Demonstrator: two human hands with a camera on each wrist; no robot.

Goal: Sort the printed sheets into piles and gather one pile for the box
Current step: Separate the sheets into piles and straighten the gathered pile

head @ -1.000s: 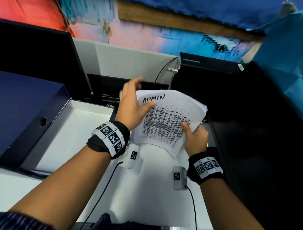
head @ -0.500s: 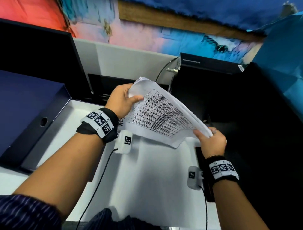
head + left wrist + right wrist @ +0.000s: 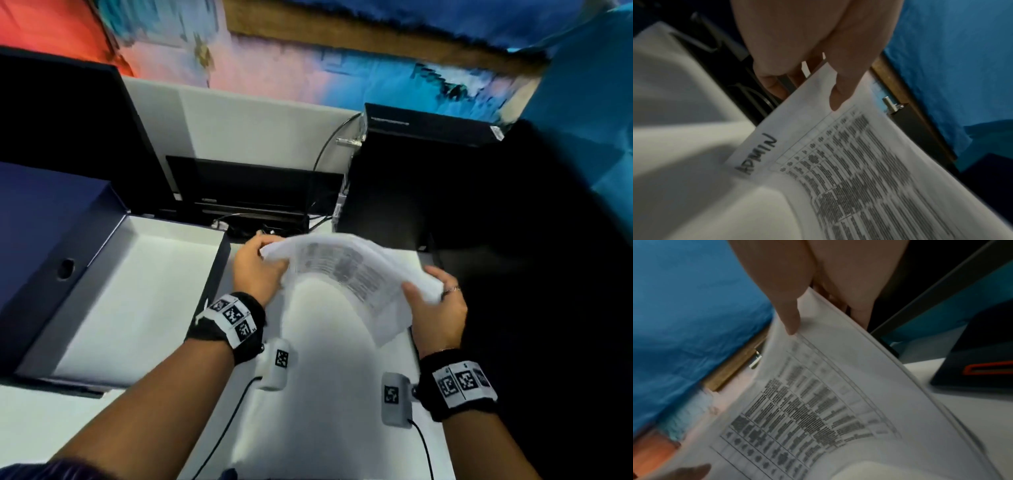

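Note:
A stack of printed sheets (image 3: 346, 270) with dense tables arches above the white desk. My left hand (image 3: 260, 267) pinches its left end, thumb on top; in the left wrist view the top sheet (image 3: 838, 162) bears the handwritten word ADMIN. My right hand (image 3: 435, 305) pinches the right end, and the right wrist view shows the thumb on top of the sheets (image 3: 828, 402) with the fingers beneath. The open box (image 3: 137, 301), white inside with dark blue walls, lies to the left of my left hand.
The box's dark blue lid (image 3: 44, 233) lies at far left. Black monitors (image 3: 68, 137) and a black computer case (image 3: 411, 178) stand at the back with cables. The white desk (image 3: 329, 394) stretches below the sheets; its right edge drops into darkness.
The stack has come down from a raised, tilted hold to a low arch over the desk. Both hands moved down with it, and my right hand has shifted its hold on the sheets.

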